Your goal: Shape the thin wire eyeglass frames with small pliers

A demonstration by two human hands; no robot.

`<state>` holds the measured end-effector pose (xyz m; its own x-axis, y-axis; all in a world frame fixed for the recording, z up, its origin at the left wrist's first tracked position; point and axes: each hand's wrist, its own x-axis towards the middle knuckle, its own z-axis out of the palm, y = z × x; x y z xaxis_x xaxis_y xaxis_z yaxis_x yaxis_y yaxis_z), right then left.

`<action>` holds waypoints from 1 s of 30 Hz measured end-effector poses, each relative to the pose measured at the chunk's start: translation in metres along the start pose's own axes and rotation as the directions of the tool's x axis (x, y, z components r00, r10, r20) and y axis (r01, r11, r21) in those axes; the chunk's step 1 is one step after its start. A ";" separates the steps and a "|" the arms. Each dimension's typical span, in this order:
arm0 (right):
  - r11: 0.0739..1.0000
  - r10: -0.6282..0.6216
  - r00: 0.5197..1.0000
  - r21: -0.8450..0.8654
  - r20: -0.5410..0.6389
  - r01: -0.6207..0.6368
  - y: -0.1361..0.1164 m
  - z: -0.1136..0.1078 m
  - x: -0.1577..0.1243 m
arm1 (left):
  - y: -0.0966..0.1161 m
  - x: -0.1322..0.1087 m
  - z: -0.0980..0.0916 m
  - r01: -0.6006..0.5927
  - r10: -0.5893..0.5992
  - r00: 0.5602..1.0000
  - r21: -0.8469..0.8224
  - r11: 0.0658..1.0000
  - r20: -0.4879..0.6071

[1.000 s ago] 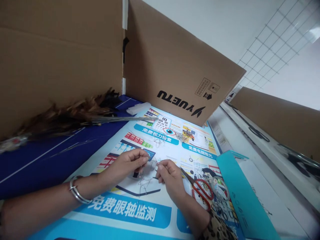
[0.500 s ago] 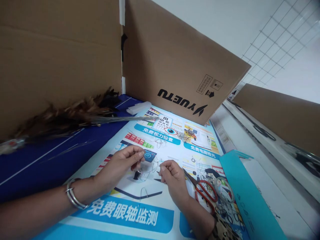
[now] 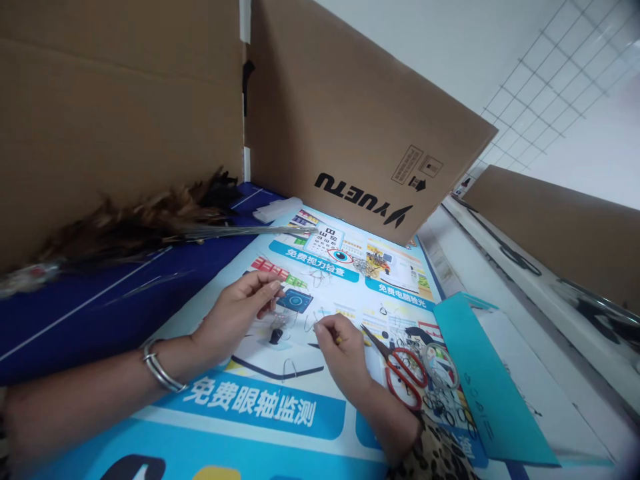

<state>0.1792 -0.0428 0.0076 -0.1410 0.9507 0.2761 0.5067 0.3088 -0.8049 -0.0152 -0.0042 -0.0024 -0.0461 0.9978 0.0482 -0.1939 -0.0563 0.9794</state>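
My left hand (image 3: 250,300), with a silver bangle at its wrist, is closed in a pinch above the printed poster sheet (image 3: 260,460). What sits between its fingertips is too fine to make out. To the right, my right hand (image 3: 345,350) is also pinched closed, on a thin wire (image 3: 309,321) that curves out from its fingertips in a faint loop. A bent wire piece (image 3: 289,368) lies on the sheet below and between the hands. Scissors with red handles (image 3: 406,377) lie just right of my right hand, blades pointing up and left.
Right of the scissors are a coil of wire (image 3: 443,367) and a heap of small dark rings (image 3: 453,408), beside a teal box (image 3: 493,383). Brown feathers (image 3: 140,223) and long thin wires (image 3: 250,231) lie at the left. Cardboard panels (image 3: 350,113) stand behind.
My hands have moved apart slightly, the left one up and left. The wire loop that hung under the left fingers now shows beside the right fingertips. The view has shifted a little.
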 end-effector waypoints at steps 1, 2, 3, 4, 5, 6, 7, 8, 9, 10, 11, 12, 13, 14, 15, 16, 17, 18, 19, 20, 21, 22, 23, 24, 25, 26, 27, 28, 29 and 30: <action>0.999 -0.044 0.999 -0.029 0.018 0.044 -0.001 0.000 -0.001 | -0.001 0.001 0.000 -0.001 0.001 1.000 -0.016 1.000 -0.007; 0.994 -0.088 0.995 -0.056 0.037 0.090 -0.001 0.000 -0.002 | -0.001 0.002 -0.001 0.001 -0.001 1.000 -0.032 0.999 -0.010; 0.988 -0.128 0.991 -0.083 0.051 0.132 -0.001 0.000 -0.002 | -0.002 0.003 -0.001 0.004 -0.004 1.000 -0.046 0.999 -0.008; 0.980 -0.159 0.986 -0.112 0.058 0.165 0.000 -0.001 -0.002 | -0.003 0.003 -0.001 0.006 -0.006 1.000 -0.057 0.998 -0.007; 0.972 -0.179 0.982 -0.143 0.062 0.186 0.001 -0.002 -0.002 | -0.003 0.004 -0.002 0.005 -0.006 1.000 -0.068 0.998 -0.008; 0.965 -0.185 0.981 -0.180 0.059 0.193 0.002 -0.003 -0.001 | -0.004 0.005 -0.002 0.003 -0.004 1.000 -0.079 0.997 -0.011; 0.957 -0.178 0.982 -0.224 0.058 0.186 0.003 -0.006 0.000 | -0.005 0.006 -0.002 -0.002 0.000 1.000 -0.090 0.996 -0.016; 0.946 -0.157 0.985 -0.277 0.067 0.170 0.003 -0.010 0.002 | -0.005 0.006 -0.003 -0.007 0.005 1.000 -0.101 0.995 -0.023; 0.927 -0.125 0.989 -0.345 0.077 0.144 0.002 -0.015 0.005 | -0.006 0.007 -0.003 -0.010 0.007 1.000 -0.111 0.994 -0.031; 0.899 -0.082 0.989 -0.420 0.122 0.126 0.000 -0.021 0.007 | -0.006 0.008 -0.003 -0.010 0.005 0.999 -0.119 0.993 -0.036; 0.858 -0.043 0.981 -0.496 0.191 0.134 -0.002 -0.027 0.010 | -0.006 0.009 -0.003 -0.007 0.002 0.999 -0.125 0.992 -0.040; 0.808 -0.007 0.964 -0.567 0.265 0.162 -0.005 -0.034 0.011 | -0.007 0.009 -0.004 -0.001 -0.005 0.999 -0.128 0.992 -0.041; 0.751 0.031 0.944 -0.630 0.330 0.196 -0.009 -0.042 0.012 | -0.007 0.010 -0.004 0.007 -0.013 0.999 -0.130 0.991 -0.042; 0.699 0.070 0.919 -0.676 0.388 0.232 -0.012 -0.049 0.013 | -0.007 0.011 -0.004 0.015 -0.021 0.999 -0.132 0.991 -0.042; 0.655 0.112 0.894 -0.709 0.434 0.262 -0.016 -0.055 0.012 | -0.008 0.011 -0.005 0.020 -0.026 0.999 -0.134 0.991 -0.043; 0.621 0.148 0.874 -0.731 0.463 0.283 -0.019 -0.059 0.011 | -0.008 0.011 -0.005 0.023 -0.029 0.999 -0.137 0.990 -0.042; 0.599 0.186 0.848 -0.741 0.497 0.303 -0.021 -0.063 0.009 | -0.008 0.011 -0.005 0.025 -0.030 0.999 -0.140 0.990 -0.039; 0.584 0.217 0.826 -0.747 0.520 0.317 -0.024 -0.065 0.008 | -0.008 0.011 -0.005 0.026 -0.032 0.999 -0.144 0.989 -0.037; 0.565 0.235 0.823 -0.762 0.517 0.317 -0.026 -0.065 0.006 | -0.008 0.010 -0.005 0.028 -0.034 0.999 -0.146 0.989 -0.034; 0.545 0.252 0.820 -0.775 0.515 0.320 -0.028 -0.064 0.004 | -0.008 0.010 -0.005 0.032 -0.036 0.999 -0.146 0.989 -0.030; 0.527 0.262 0.816 -0.784 0.516 0.327 -0.029 -0.062 0.003 | -0.008 0.009 -0.004 0.037 -0.041 0.999 -0.143 0.989 -0.025; 0.514 0.262 0.811 -0.787 0.523 0.342 -0.031 -0.060 0.002 | -0.007 0.008 -0.004 0.042 -0.045 0.999 -0.139 0.989 -0.018; 0.504 0.255 0.806 -0.785 0.534 0.361 -0.032 -0.057 0.001 | -0.006 0.007 -0.003 0.044 -0.046 0.999 -0.135 0.990 -0.012; 0.491 0.241 0.806 -0.784 0.541 0.380 -0.033 -0.054 0.001 | -0.005 0.006 -0.003 0.045 -0.046 0.999 -0.130 0.991 -0.005; 0.476 0.223 0.807 -0.784 0.547 0.399 -0.033 -0.051 0.000 | -0.005 0.006 -0.002 0.045 -0.045 0.999 -0.125 0.991 0.001; 0.455 0.207 0.812 -0.788 0.545 0.413 -0.033 -0.048 0.000 | -0.004 0.005 -0.002 0.041 -0.041 0.999 -0.118 0.992 0.004; 0.434 0.195 0.813 -0.791 0.549 0.430 -0.032 -0.045 0.000 | -0.003 0.004 -0.001 0.039 -0.039 0.999 -0.110 0.993 0.008; 0.412 0.186 0.816 -0.797 0.548 0.441 -0.031 -0.042 0.000 | -0.003 0.004 0.000 0.037 -0.036 0.999 -0.103 0.994 0.011; 0.395 0.184 0.814 -0.800 0.550 0.452 -0.029 -0.039 -0.001 | -0.002 0.003 0.000 0.036 -0.035 0.999 -0.096 0.995 0.015; 0.381 0.176 0.815 -0.802 0.552 0.460 -0.027 -0.037 -0.001 | -0.001 0.003 0.001 0.035 -0.033 0.999 -0.089 0.995 0.017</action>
<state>0.1970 -0.0529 0.0490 -0.4949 0.8441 -0.2064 0.8101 0.5341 0.2419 -0.0145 -0.0015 -0.0030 -0.0232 0.9996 0.0187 -0.2814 -0.0244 0.9593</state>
